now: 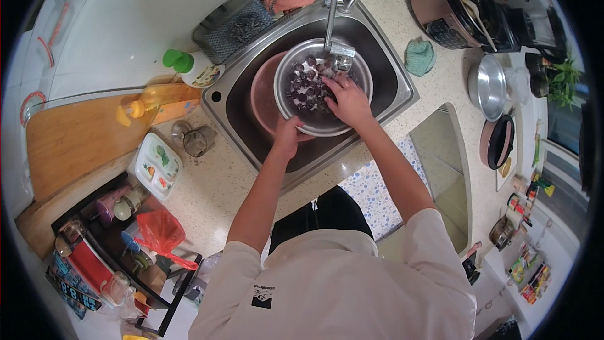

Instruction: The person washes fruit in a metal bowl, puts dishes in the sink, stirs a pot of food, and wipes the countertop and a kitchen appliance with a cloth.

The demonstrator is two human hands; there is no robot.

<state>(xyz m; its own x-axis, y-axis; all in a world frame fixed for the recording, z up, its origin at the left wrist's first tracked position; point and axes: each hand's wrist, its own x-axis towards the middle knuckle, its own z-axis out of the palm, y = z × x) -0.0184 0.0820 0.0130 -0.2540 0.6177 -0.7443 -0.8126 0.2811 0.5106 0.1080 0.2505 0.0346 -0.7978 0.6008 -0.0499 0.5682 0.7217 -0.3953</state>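
My left hand (289, 138) grips the near left rim of a round stainless steel bowl (325, 127) over the sink. Dark round fruits, perhaps grapes, lie in water in the bowl (302, 97). My right hand (348, 101) reaches over the bowl's right side, fingers spread at the fruits, holding nothing that shows. Just above it is the spout of a chrome faucet (340, 50), and the water around the fruits looks stirred. A pink plastic basin (264, 89) stands under and left of the bowl, partly hidden, inside the steel sink (384, 66).
Left of the sink stand a yellow dish soap bottle (165, 97), a drinking glass (198, 141) and a divided plate (159, 166). A wire basket (212, 40) sits behind. To the right are a green cloth (420, 57), a metal bowl (488, 87) and an open cooker (439, 14).
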